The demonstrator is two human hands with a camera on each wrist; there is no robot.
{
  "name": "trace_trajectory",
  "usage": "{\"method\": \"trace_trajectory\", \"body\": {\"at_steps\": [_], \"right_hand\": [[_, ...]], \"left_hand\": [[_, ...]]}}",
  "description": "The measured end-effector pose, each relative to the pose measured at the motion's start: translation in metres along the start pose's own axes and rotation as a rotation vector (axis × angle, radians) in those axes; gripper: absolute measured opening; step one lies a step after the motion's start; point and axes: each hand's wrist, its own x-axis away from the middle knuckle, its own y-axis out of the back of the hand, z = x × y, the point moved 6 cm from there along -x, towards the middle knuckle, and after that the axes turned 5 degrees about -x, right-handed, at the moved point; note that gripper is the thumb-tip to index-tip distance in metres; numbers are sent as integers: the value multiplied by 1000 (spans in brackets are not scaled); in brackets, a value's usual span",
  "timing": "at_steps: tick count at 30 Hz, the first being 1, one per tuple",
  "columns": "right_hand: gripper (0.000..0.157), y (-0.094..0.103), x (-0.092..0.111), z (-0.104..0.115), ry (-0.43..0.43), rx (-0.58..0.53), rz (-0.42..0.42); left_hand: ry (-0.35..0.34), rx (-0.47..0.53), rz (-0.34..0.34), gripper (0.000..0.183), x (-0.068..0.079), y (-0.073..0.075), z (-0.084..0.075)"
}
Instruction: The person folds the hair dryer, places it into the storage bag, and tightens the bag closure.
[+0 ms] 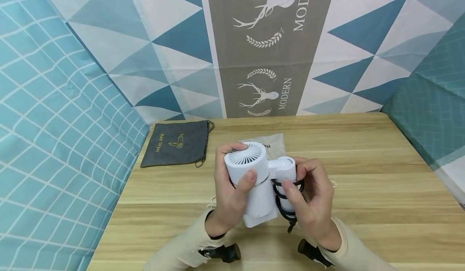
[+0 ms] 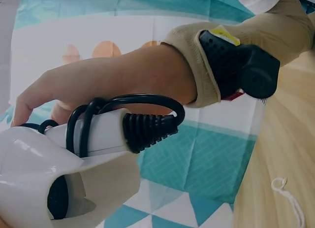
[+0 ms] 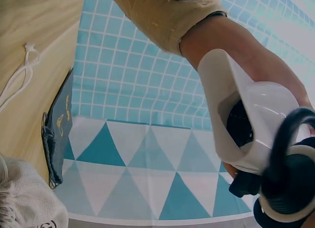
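A white hair dryer (image 1: 259,198) is held in both hands above the table, its vented round end up and its nozzle down. The left hand (image 1: 232,190) grips the barrel, thumb in front and fingers around the far side. The right hand (image 1: 312,198) pinches the handle, where a black cord (image 1: 285,210) is wound in several loops. In the left wrist view, the cord's ribbed sleeve (image 2: 150,131) sticks out of the handle end, and the flared white nozzle (image 2: 113,183) shows. The right wrist view has the nozzle (image 3: 216,105) in front of the left forearm.
A dark grey drawstring pouch (image 1: 174,144) marked "Hair Dryer" lies at the table's back left. Behind the hair dryer lies a pale cloth pouch (image 1: 276,144), partly hidden; its white string (image 3: 22,73) rests on the wooden table (image 1: 363,182). Patterned cloths (image 1: 174,41) surround the table.
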Motion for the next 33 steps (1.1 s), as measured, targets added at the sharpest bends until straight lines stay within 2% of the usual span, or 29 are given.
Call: {"method": "trace_trajectory", "body": {"at_steps": [7,10,14,17,20,22,25,28,33], "right_hand": [[33,-4,-4,-3,-21,-63,51],[39,-7,-5,-5,-55,-50,94],[49,-12,-5,-12,-157,67,194],[59,-15,-3,-20,-237,231,276],[61,-15,-3,-27,-311,373,357],[58,-15,-3,-30,-346,415,413],[51,-13,-3,-32,-380,410,472],[48,-7,-4,-30,-354,377,448],[52,1,-12,-27,-266,287,337]], "left_hand": [[-8,-24,22,53,-6,8,-5],[-30,-41,10,56,-10,14,-9],[-108,-74,-54,63,-16,28,-17],[-206,-64,-89,66,-21,37,-25],[-291,-33,-111,65,-26,42,-33],[-329,-1,-139,62,-28,43,-36],[-381,45,-177,60,-29,39,-37],[-413,83,-179,61,-27,30,-32],[-390,51,-116,68,-24,24,-17]]}}
